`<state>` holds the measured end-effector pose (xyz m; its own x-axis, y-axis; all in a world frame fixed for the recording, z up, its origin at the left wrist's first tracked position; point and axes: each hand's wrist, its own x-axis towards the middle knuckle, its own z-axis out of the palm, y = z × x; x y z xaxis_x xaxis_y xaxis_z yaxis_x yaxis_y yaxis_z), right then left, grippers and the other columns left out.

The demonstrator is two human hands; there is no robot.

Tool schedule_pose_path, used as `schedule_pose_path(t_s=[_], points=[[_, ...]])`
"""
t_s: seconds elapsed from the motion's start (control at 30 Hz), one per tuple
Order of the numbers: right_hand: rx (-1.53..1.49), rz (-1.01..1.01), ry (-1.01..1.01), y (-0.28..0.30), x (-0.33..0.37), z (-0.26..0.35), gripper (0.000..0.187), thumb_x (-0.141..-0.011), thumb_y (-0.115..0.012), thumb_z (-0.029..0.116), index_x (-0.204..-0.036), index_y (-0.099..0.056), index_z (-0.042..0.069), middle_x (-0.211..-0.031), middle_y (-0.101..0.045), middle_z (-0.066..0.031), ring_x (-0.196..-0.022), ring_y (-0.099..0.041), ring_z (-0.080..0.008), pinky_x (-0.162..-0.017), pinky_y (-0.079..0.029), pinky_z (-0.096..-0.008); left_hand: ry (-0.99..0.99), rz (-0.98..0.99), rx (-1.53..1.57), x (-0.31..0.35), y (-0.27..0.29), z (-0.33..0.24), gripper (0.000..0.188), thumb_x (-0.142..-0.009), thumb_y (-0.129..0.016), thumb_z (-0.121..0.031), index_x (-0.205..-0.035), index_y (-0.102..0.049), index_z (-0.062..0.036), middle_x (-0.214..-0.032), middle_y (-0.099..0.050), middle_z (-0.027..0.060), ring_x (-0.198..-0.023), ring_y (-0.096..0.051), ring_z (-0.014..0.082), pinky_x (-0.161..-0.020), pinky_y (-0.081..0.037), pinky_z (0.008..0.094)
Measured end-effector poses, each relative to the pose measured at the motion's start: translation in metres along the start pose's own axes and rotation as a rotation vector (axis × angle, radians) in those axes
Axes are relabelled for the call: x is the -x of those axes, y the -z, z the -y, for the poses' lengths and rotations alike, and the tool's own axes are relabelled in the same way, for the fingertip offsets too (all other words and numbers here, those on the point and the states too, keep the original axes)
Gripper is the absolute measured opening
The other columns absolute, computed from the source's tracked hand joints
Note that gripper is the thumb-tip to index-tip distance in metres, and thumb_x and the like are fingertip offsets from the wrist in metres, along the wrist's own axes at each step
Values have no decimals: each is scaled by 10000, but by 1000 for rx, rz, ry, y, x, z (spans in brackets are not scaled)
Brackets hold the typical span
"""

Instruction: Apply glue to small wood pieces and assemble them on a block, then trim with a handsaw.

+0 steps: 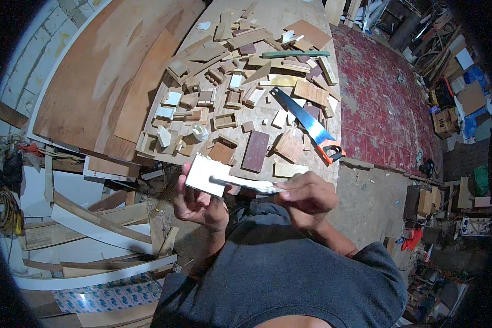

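Note:
My left hand (pixel 208 212) is closed around a small squarish wooden piece coated white (pixel 202 172), holding it tilted just off the near edge of the worktable. My right hand (pixel 311 199) pinches the end of a thin white-smeared stick (pixel 250 183); whether it has bristles is too smeared to tell. The stick's far tip meets the white face of the piece. Just beyond my left hand, a small white-smeared cup (pixel 199 132) stands on the table. Close by lie a dark reddish-brown block (pixel 255 152) and a small open wooden box (pixel 224 121).
A handsaw (pixel 309 121) with an orange and black handle lies at the table's right. Many wood offcuts and a green strip (pixel 295 54) cover the worktable (pixel 295 12). Large plywood sheets (pixel 101 71) lean on the left. Scrap boards (pixel 101 227) pile up below them.

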<state>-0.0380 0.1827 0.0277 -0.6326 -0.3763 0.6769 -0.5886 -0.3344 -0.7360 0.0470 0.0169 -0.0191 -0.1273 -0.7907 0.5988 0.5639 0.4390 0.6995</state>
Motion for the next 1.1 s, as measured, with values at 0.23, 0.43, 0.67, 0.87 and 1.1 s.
schedule_pose_path(t_s=[0.23,0.43,0.67,0.87,1.1], points=[[-3,106,19,2,-5,2,222,-618,-729,-91,-815,-711,9,-818,-702,-160,-705,-692,-217,-635,-546,-277,-22,64,56,0,9,6,692,-800,-768,-166,-1339,-390,46,-1310,-499,295,-1148,-578,347,-894,-548,488],[55,156,-42,-5,-16,5,188,-616,-700,-111,-762,-678,6,-762,-687,-158,-672,-679,-210,-634,-547,-287,-141,134,-62,-4,5,2,725,-696,-779,65,-1328,-430,2,-1329,-479,295,-1114,-585,392,-861,-564,490],[-19,43,-82,-11,-8,-7,214,-616,-710,-110,-797,-700,3,-774,-687,-145,-683,-683,-207,-592,-523,-266,-58,96,-13,-1,2,-3,632,-779,-728,-30,-1335,-436,32,-1351,-474,281,-1151,-570,321,-768,-601,358],[42,169,-29,-16,-13,-2,217,-605,-701,-104,-796,-701,0,-769,-684,-154,-674,-679,-211,-594,-525,-273,-19,44,-15,-1,6,-2,698,-724,-765,16,-1336,-432,48,-1351,-468,294,-1211,-523,347,-961,-499,460],[-14,72,-55,-11,-8,-4,206,-613,-694,-98,-798,-700,-8,-780,-688,-157,-675,-681,-216,-612,-532,-276,-16,123,-30,0,4,0,698,-710,-769,41,-1329,-446,51,-1347,-479,285,-1205,-530,342,-951,-509,431]])
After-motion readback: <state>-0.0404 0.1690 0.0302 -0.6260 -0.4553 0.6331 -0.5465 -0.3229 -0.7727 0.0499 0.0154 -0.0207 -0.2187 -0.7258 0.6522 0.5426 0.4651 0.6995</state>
